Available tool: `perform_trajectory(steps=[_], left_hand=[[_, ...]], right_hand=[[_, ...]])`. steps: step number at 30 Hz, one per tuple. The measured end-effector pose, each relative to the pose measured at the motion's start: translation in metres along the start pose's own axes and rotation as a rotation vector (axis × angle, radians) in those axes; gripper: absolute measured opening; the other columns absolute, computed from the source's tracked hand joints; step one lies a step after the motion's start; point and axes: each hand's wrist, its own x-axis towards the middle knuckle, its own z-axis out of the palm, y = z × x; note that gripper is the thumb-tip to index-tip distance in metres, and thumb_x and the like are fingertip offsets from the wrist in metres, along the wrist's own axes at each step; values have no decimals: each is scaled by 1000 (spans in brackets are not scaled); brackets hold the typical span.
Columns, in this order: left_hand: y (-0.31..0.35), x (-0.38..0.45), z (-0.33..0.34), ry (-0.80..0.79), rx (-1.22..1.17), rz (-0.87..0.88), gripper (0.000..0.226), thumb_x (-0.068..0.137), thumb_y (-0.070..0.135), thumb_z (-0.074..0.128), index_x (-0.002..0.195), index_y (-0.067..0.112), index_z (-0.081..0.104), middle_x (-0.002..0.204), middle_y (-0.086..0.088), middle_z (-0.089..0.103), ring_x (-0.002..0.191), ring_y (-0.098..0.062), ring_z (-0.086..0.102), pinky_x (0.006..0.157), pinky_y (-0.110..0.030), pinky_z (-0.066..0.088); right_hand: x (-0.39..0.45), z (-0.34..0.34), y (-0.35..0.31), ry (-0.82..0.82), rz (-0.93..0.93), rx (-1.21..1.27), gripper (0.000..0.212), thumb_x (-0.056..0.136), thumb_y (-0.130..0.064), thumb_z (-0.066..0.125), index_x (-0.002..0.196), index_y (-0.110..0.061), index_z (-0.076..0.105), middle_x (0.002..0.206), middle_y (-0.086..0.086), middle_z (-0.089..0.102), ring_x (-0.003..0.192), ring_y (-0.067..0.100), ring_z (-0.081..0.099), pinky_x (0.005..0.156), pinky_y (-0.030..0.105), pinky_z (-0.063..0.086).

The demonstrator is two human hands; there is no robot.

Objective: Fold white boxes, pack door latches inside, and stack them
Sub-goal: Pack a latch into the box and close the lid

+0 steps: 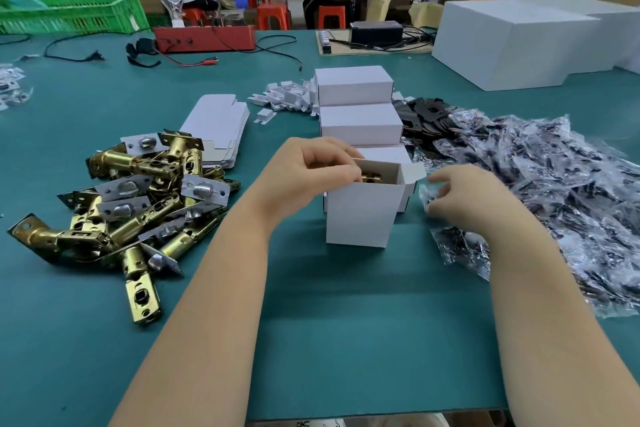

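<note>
Latch pile (131,204), at nine o'clock: brass, loose, waiting. Left hand (311,166): I am curling my fingers round a latch (372,177), lowering it into the open box (363,215) at centre. Right hand (467,199), at three o'clock: I am pinching a plastic packet (426,196) from the packet heap (554,191). Finished boxes (356,107) are stacking at twelve. Step, as I judge: packing; next, packet in, flaps tucked shut.

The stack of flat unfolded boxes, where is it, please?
The flat unfolded boxes lie left of centre, behind the latch pile and left of the closed white boxes.
</note>
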Motion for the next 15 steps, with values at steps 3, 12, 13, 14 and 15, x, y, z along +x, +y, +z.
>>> perform_trajectory(steps=[3,12,13,14,15], left_hand=[[-1,0,0,13,-10,13,5,70,14,66,65,13,68,95,-1,69,83,-3,63,72,-13,47],[-4,6,4,122,38,24,16,83,16,59,69,18,66,75,3,65,70,-7,55,64,-16,45],[-4,7,5,137,15,21,21,87,8,55,69,16,63,72,4,64,68,-8,55,62,-16,46],[-3,8,5,154,-13,14,24,87,1,50,70,14,61,69,5,62,65,-8,56,59,-16,47],[-2,9,5,168,-50,1,23,86,-1,48,72,13,59,67,6,61,63,-8,56,57,-17,48]], right_hand=[[3,1,4,205,-69,390,45,81,-11,61,126,-17,60,107,6,64,85,22,62,80,38,52],[-23,0,-43,485,-605,1067,21,77,-11,70,91,-24,63,85,0,70,82,21,67,78,42,54],[-23,4,-48,485,-611,971,20,77,-11,71,89,-24,63,86,-1,70,84,21,67,81,42,53],[-22,7,-52,488,-615,873,20,76,-13,73,87,-26,63,85,-5,69,87,18,65,84,38,52],[-21,11,-55,495,-611,766,20,75,-14,75,85,-27,63,84,-12,68,89,12,63,86,30,49]])
